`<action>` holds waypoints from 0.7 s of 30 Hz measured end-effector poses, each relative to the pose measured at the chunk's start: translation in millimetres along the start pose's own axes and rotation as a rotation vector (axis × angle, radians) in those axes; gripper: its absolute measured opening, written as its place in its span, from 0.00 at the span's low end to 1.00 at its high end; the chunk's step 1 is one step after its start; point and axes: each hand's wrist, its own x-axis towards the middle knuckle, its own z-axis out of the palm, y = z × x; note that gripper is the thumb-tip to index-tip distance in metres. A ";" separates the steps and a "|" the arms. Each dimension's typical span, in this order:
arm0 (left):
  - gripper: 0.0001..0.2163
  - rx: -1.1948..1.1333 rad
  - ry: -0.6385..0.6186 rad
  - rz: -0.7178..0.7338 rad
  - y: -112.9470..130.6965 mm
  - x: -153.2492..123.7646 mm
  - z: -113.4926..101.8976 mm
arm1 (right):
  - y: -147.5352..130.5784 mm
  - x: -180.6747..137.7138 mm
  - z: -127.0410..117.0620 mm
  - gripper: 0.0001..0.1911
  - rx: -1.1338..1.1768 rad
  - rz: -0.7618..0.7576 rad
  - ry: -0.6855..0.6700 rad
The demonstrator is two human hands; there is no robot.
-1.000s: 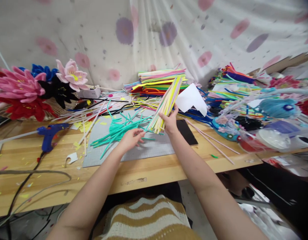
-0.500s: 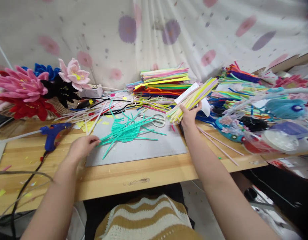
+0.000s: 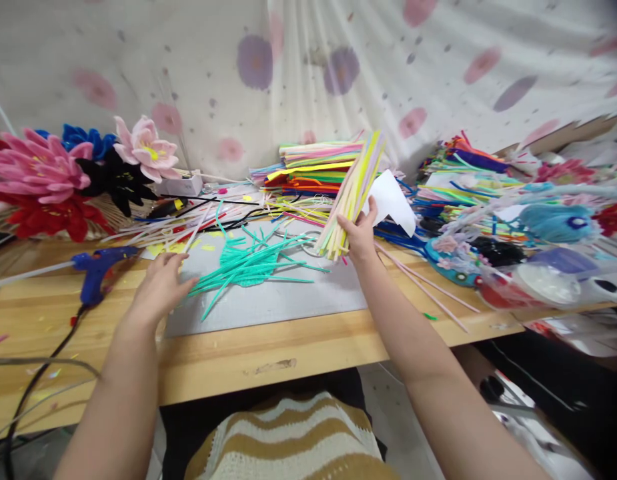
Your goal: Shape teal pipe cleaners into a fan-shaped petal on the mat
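Note:
My right hand [image 3: 361, 240] grips a bundle of pale yellow, cream and lilac pipe cleaners [image 3: 355, 190], holding it tilted above the right part of a grey mat [image 3: 288, 310]. A sheet of white paper [image 3: 392, 205] stands just behind that hand. At the mat's left edge my left hand [image 3: 161, 287] is open, fingers apart, its thumb close to the ends of the teal pipe cleaners [image 3: 251, 263]. Those lie loosely crossed over a round teal piece on the mat. A pair of scissors [image 3: 308, 244] lies beside them, partly hidden by the bundle.
A blue glue gun [image 3: 95, 273] with its cord lies at the left. Fuzzy flowers [image 3: 38, 167] stand behind it. Stacked colourful pipe cleaners [image 3: 308, 170] fill the back. On the right are more bundles, a blue decorated piece [image 3: 453, 263] and a clear plastic package [image 3: 553, 280].
My right hand has brought the bundle left and turned it more upright, apart from the white paper. My left hand's fingers have spread and moved slightly left of the teal pipe cleaners.

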 end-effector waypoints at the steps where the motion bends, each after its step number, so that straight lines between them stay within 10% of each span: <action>1: 0.19 -0.068 0.074 -0.010 11.0 0.6 4.0 | -2.5 -4.9 7.5 0.53 0.030 0.016 -0.037; 10: 0.29 -0.894 -0.118 0.134 170.9 10.3 58.8 | -15.0 -52.4 67.7 0.47 0.242 0.218 -0.240; 14: 0.21 -0.981 -0.161 0.078 178.5 24.6 65.7 | -18.2 -49.5 59.5 0.46 0.255 0.246 -0.284; 21: 0.19 -1.361 -0.673 -0.062 163.0 27.2 56.1 | -25.4 -34.6 26.3 0.41 0.179 0.353 -0.438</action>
